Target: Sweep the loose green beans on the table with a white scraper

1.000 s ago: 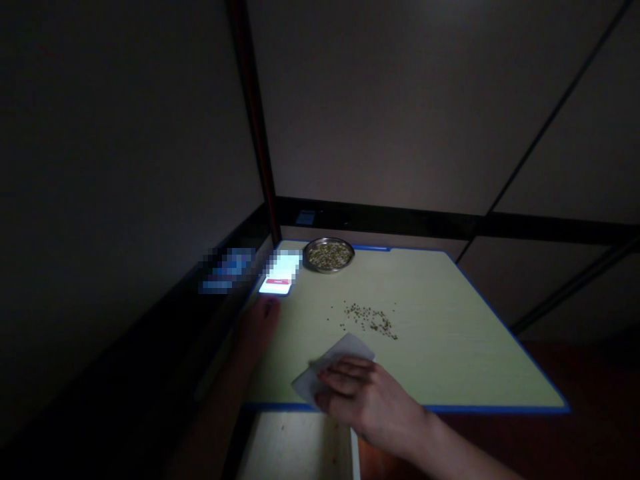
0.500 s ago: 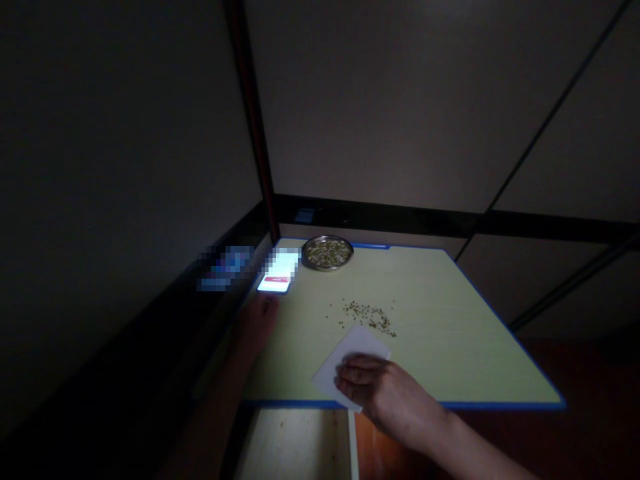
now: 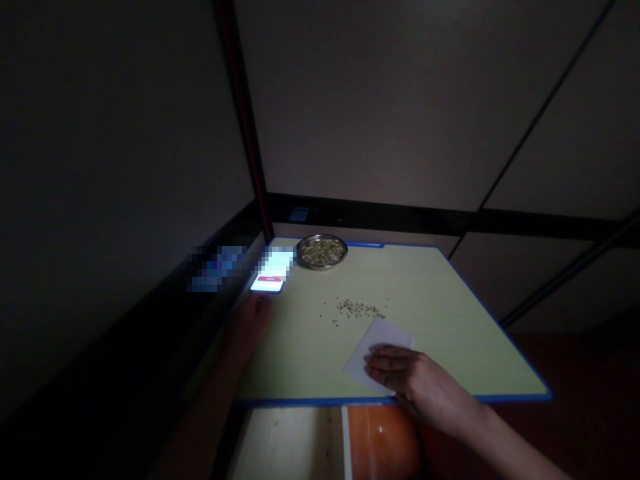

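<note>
My right hand [image 3: 407, 375] lies over a white square sheet of paper [image 3: 361, 357], fingers together and pressing it onto the pale green tabletop [image 3: 450, 313]. Just beyond the paper's far corner is a scatter of small greenish-brown beans or seeds [image 3: 355, 308]. My left hand [image 3: 249, 323] rests in shadow at the table's left side, just in front of a lit phone [image 3: 269, 283]. Its fingers look curled, with nothing visible in them. At the back, a round metal dish [image 3: 323, 267] holds many more of these small pieces.
A blue edge [image 3: 320, 402] borders the table. Below its front stand an open wooden drawer or box [image 3: 285, 443] and a shiny orange object [image 3: 383, 440]. Dark panelled walls [image 3: 360, 120] close in behind and to the left.
My right hand and the paper have moved right. The nearer right part of the scatter no longer shows beside the paper. My left hand stays by the phone; the view has shifted slightly.
</note>
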A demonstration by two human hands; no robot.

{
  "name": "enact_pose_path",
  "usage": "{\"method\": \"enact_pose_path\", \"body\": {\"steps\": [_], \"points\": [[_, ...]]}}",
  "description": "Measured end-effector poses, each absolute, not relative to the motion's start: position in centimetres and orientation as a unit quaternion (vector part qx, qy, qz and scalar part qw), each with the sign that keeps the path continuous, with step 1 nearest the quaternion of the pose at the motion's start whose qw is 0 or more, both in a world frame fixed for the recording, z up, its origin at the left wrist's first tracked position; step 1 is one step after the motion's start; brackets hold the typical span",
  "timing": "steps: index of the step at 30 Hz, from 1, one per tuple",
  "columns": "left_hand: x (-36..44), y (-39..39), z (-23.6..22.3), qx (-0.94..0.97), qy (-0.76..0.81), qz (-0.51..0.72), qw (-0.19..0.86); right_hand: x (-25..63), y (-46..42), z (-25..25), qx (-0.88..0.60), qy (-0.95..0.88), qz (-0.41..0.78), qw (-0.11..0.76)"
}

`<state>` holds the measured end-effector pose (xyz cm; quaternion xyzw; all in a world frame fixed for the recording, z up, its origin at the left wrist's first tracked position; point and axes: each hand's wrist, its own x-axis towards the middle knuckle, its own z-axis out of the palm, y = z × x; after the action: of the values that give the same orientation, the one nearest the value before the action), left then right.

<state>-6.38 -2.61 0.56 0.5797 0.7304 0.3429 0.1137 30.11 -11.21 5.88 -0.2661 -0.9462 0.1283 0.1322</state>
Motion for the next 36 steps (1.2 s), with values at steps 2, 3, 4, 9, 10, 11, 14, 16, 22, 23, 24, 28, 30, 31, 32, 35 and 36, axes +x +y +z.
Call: {"method": "enact_pose_path", "body": {"steps": [2,3,4,9,10,11,14,16,22,23,24,28,30,31,32,35,36], "points": [[-6.4,-2.6,0.5,0.579,0.729,0.347,0.114,30.6,-11.3,6.1,-0.272,-0.945,0.124,0.130],[-6.4,-2.5,0.5,0.576,0.731,0.346,0.115,30.9,-11.4,6.2,-0.276,-0.945,0.122,0.127],[-6.5,-2.5,0.4,0.573,0.735,0.344,0.116,31.1,-11.4,6.2,-0.278,-0.945,0.118,0.125],[-6.6,-2.2,0.3,0.573,0.733,0.345,0.125,32.0,-10.9,7.7,-0.302,-0.938,0.076,0.153],[-6.6,-2.2,0.3,0.573,0.732,0.347,0.126,32.2,-10.6,8.4,-0.307,-0.936,0.065,0.162],[-6.6,-2.2,0.3,0.571,0.733,0.347,0.125,32.4,-10.3,9.2,-0.312,-0.933,0.054,0.168],[-6.5,-2.3,0.5,0.567,0.739,0.343,0.119,32.9,-9.5,11.8,-0.361,-0.918,0.020,0.161],[-6.5,-2.4,0.7,0.571,0.736,0.344,0.117,33.2,-9.0,13.0,-0.404,-0.904,0.003,0.142],[-6.5,-2.3,0.6,0.568,0.742,0.334,0.122,32.4,-8.4,12.7,-0.464,-0.884,0.001,0.055],[-6.5,-2.2,0.6,0.568,0.742,0.334,0.123,32.0,-8.3,12.4,-0.466,-0.883,-0.003,0.049],[-6.5,-2.2,0.5,0.569,0.741,0.333,0.123,31.6,-8.2,12.2,-0.466,-0.883,-0.008,0.044],[-6.5,-2.2,0.5,0.575,0.737,0.335,0.118,29.4,-7.7,11.9,-0.455,-0.890,-0.024,0.025],[-6.5,-2.3,0.6,0.572,0.742,0.330,0.116,28.3,-7.3,12.0,-0.440,-0.898,-0.026,0.017],[-6.5,-2.3,0.7,0.570,0.745,0.326,0.116,27.8,-7.2,12.0,-0.429,-0.903,-0.027,0.016],[-6.4,-2.3,0.7,0.570,0.747,0.323,0.117,27.3,-7.1,12.0,-0.416,-0.909,-0.026,0.015],[-6.3,-2.4,0.9,0.568,0.746,0.325,0.119,26.4,-7.3,11.8,-0.375,-0.927,-0.010,0.012],[-6.3,-2.4,0.9,0.568,0.746,0.326,0.121,26.3,-7.5,11.8,-0.361,-0.932,0.002,0.014]]}}
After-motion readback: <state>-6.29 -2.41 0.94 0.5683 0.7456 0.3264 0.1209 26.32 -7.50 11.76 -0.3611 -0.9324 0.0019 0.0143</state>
